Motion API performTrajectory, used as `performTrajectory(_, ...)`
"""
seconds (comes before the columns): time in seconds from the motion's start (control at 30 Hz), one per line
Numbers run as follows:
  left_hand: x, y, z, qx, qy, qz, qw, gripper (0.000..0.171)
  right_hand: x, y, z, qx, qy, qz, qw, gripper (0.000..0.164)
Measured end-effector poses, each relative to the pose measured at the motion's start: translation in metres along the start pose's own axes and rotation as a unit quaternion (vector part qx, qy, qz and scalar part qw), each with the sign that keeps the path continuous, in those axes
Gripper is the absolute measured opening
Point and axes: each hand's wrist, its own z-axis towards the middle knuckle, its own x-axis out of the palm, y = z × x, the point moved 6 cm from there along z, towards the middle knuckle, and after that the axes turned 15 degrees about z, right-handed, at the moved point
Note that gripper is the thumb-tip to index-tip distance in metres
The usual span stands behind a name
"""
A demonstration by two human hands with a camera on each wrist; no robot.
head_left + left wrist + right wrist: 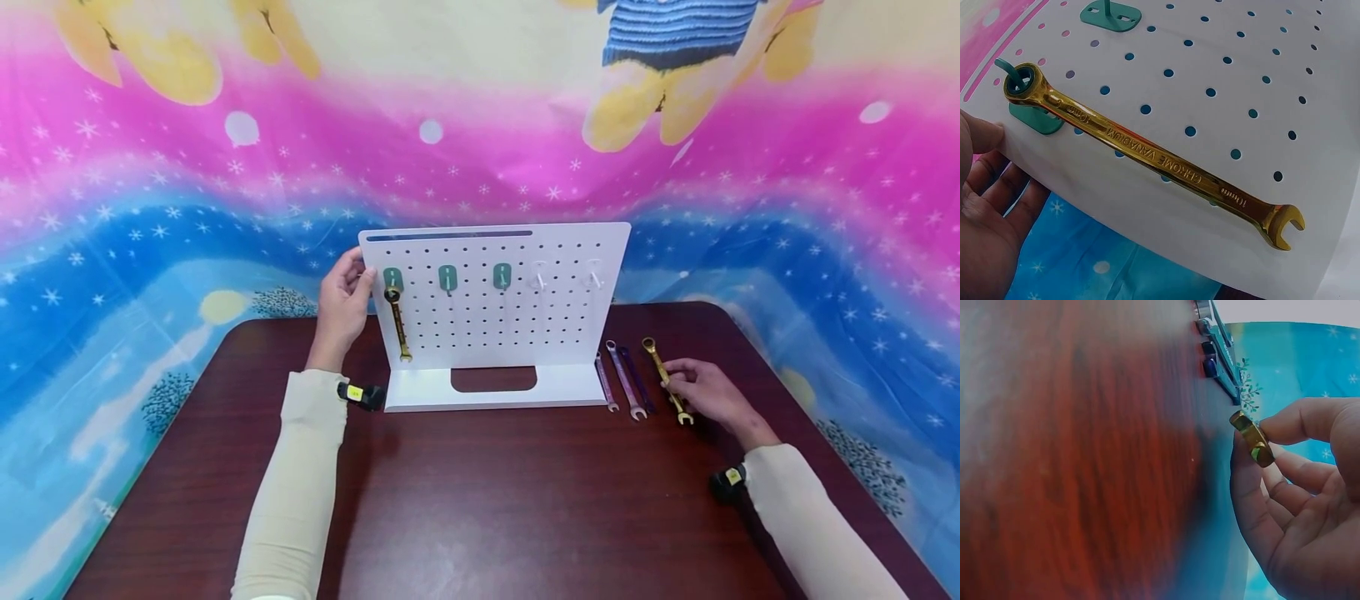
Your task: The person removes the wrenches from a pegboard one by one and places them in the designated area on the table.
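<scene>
My left hand (343, 304) grips the left edge of a white pegboard stand (480, 333), thumb in front and fingers behind. Beside it a gold combination wrench (1147, 153), marked 10mm, hangs by its ring end from a green hook (1035, 119), open end down. At the right of the table, my right hand (708, 390) pinches a second gold combination wrench (666, 379) between thumb and fingers. In the right wrist view that wrench (1252, 439) is seen nearly end-on, and whether it touches the table I cannot tell.
Pink-purple wrenches (626, 383) and a dark purple one (637, 381) lie beside the stand's right side. More green hooks (447, 277) and clear hooks (540, 275) sit along the board. A patterned cloth (480, 167) rises behind the dark wooden table (525, 492).
</scene>
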Motion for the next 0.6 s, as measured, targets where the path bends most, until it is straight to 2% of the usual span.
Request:
performTrajectory(0.43,-0.001,0.007,0.000,0.006,0.000,-0.008,1.0000,0.038,0.007,0.003,0.010,0.024,0.029,-0.021,0.999,0.040)
performTrajectory(0.53,-0.001,0.003,-0.001,0.007,0.000,-0.002,1.0000,0.038,0.007,0.004,0.010,0.011,0.032,-0.036,0.999,0.040)
performTrajectory(0.6,-0.002,-0.007,-0.003,0.009,0.003,0.000,1.0000,0.038,0.006,0.005,0.010,0.004,0.029,-0.047,0.998,0.040)
